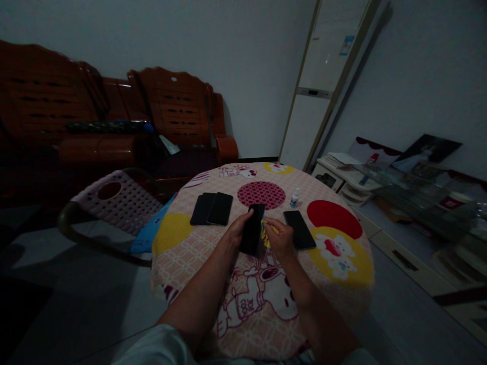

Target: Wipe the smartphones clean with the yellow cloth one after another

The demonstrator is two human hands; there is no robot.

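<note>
My left hand grips a black smartphone by its left side, with the thumb over its upper edge. A yellow cloth is pinched in my right hand, against or close beside the phone's right edge. Another dark phone lies flat just right of my right hand. Beyond it stands a small white bottle with a label. To the left, several dark flat devices lie overlapping, the nearest a black phone.
A round table with a patterned cloth is in front of me. A woven chair and a blue bag are at its left. Wooden seats line the wall. A cabinet with glass shelves stands at the right.
</note>
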